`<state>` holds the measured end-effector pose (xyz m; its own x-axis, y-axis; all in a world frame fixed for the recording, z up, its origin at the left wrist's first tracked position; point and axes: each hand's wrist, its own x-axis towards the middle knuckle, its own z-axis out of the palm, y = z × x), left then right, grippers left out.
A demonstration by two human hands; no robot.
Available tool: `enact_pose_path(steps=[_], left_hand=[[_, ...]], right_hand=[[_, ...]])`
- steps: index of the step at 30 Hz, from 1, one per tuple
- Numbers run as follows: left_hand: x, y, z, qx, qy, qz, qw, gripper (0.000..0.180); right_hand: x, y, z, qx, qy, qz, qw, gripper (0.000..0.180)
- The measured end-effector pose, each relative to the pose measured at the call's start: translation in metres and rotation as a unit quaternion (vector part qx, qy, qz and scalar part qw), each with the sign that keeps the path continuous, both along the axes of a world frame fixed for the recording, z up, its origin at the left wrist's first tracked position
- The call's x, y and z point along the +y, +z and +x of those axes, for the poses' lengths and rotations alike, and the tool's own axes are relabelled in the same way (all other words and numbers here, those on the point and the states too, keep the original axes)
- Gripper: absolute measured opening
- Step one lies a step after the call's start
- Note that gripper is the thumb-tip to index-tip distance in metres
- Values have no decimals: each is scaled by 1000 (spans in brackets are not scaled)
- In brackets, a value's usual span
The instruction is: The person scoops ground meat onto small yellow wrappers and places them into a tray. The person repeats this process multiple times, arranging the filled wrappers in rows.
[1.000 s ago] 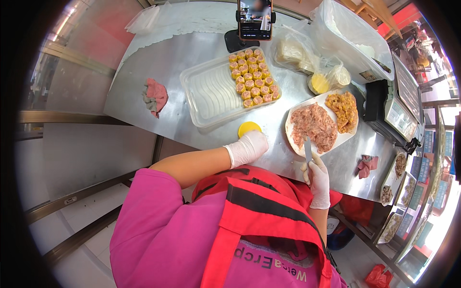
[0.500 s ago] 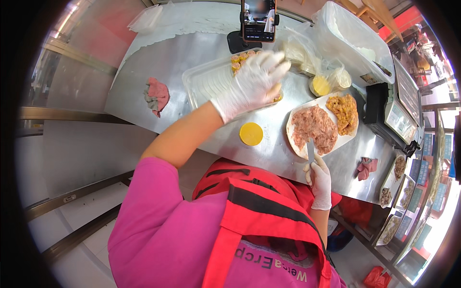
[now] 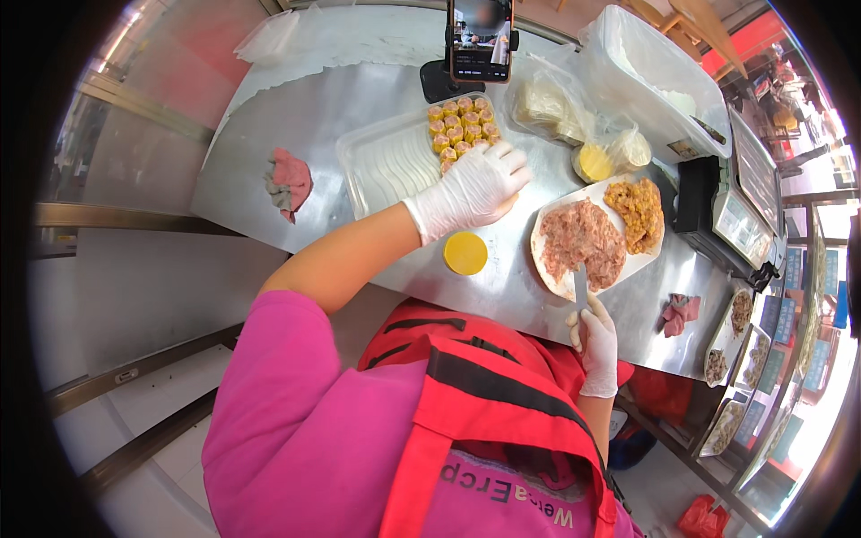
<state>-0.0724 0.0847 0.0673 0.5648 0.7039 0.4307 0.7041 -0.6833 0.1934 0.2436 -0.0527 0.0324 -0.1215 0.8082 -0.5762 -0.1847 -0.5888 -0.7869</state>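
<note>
- Left hand [image 3: 475,188], gloved, rests on the near end of the dumpling rows [image 3: 459,122] in the clear tray [image 3: 386,166].
- Right hand [image 3: 595,339] holds a spatula [image 3: 580,285], tip in the minced meat [image 3: 581,240] on the plate [image 3: 549,273].
- Yellow wrapper [image 3: 465,253] lies on the steel bench [image 3: 323,99], just beside the left hand.

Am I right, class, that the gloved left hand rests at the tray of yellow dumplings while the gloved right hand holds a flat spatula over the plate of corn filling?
Not quite. In the head view, the right hand holds the spatula over the pink minced meat, not the corn filling farther along the plate. The left hand is indeed at the tray of dumplings.
</note>
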Motion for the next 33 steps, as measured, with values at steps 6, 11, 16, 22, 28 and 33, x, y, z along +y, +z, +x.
enact_pose_path(steps=[6,11,16,22,28,33], left_hand=[[-48,-30,-2,104,-62,-187,975,17],[2,9,-15,-29,46,60,997,42],[70,44,-31,17,155,182,971,55],[63,31,-37,53,155,109,980,61],[-5,9,-13,41,59,47,996,60],[-37,-11,-4,32,23,-9,999,58]], right_hand=[[4,1,-6,-6,11,-7,1000,43],[6,1,-8,-14,20,6,1000,45],[5,1,-7,-23,9,-2,1000,45],[0,1,-1,-18,11,8,1000,45],[-3,-9,5,-28,-10,-12,999,45],[8,0,-5,-21,9,5,1000,44]])
